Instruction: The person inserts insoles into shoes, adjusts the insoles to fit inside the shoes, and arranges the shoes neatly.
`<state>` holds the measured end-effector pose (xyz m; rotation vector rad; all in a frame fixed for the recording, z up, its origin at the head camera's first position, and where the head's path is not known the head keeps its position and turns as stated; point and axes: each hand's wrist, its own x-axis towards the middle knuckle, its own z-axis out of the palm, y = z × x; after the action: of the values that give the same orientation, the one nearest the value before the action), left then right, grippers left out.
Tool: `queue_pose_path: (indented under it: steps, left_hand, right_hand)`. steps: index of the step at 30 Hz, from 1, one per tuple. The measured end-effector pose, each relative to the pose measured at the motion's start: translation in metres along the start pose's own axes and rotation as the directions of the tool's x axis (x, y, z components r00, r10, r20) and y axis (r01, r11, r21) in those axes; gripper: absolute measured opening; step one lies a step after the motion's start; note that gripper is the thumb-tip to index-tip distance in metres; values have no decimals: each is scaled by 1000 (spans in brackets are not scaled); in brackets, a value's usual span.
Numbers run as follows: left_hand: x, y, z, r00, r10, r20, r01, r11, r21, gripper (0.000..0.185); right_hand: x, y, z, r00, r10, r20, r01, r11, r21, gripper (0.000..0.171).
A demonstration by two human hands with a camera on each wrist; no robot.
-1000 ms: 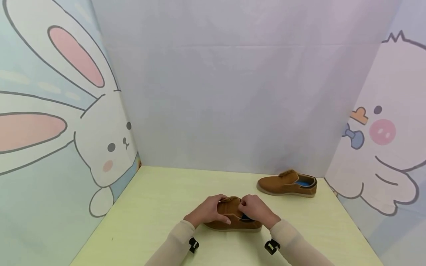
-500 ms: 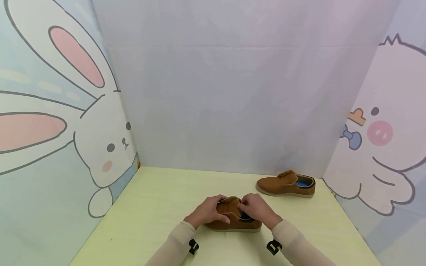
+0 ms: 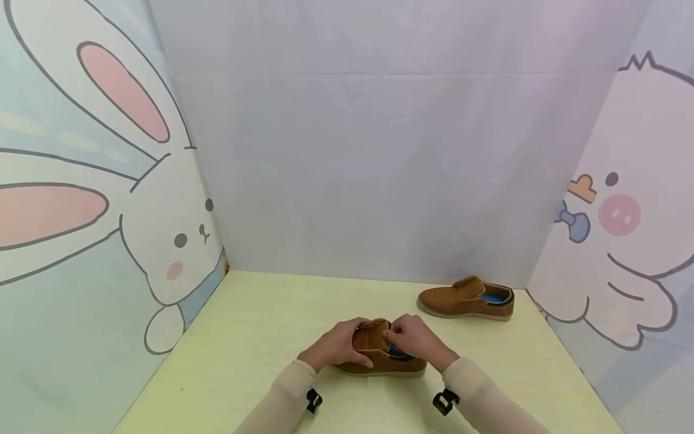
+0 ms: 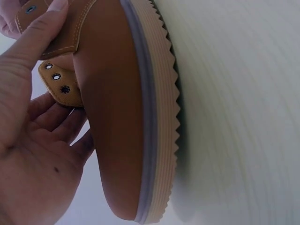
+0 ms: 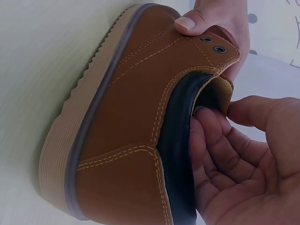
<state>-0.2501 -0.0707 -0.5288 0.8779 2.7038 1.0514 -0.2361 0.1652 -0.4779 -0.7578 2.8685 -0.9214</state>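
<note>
A brown lace-up shoe (image 3: 382,363) without laces stands sole-down on the table, toe to the left. Over its front part, my left hand (image 3: 340,345) grips the shoe from both sides. In the left wrist view the thumb (image 4: 40,35) lies on one eyelet flap, with the fingers behind the other. My right hand (image 3: 416,339) is at the shoe's opening and pinches the tongue (image 5: 225,91) between thumb and fingers. Those fingertips reach inside the dark collar (image 5: 180,122) and are partly hidden. Some blue insole (image 3: 397,350) shows below the right hand.
A matching brown shoe (image 3: 461,301) stands farther back on the right, its toe also to the left. The pale yellow table (image 3: 244,349) meets a grey back wall (image 3: 368,181) and side walls with cartoon animals.
My right hand has shifted slightly left and up with the tongue, and more of the blue insole shows. The left hand keeps its grip; the shoe has barely moved.
</note>
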Motion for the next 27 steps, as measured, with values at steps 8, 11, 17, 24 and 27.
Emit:
queue_pose_path:
  steps: [8,11,17,24,27]
  left_hand:
    - [1,0,-1,1000,11,-2,-11,1000,0,89]
    - [2,1,-1,1000,11,-6,-11,1000,2,90]
    - [-4,0,-5,1000,-12,-7,13,1000,21,103]
    - [-20,-2,-23,999,-32,-12,32,999,-15,103]
    - [-28,-2,-32,998,-14,-54,14,1000,-6,90]
  right_hand:
    - [0,0,-6,998,-2,-57,1,1000,-20,24]
    - [-1,1,-12,996,-45,-73,43,999,-30,13]
    - [-6,6,-22,987,-119,109,135,979,-155,94]
    - [-5,10,-16,979,-29,202,82,962,-259,127]
    - [-3,12,-13,970,8,242,63,957,-282,128]
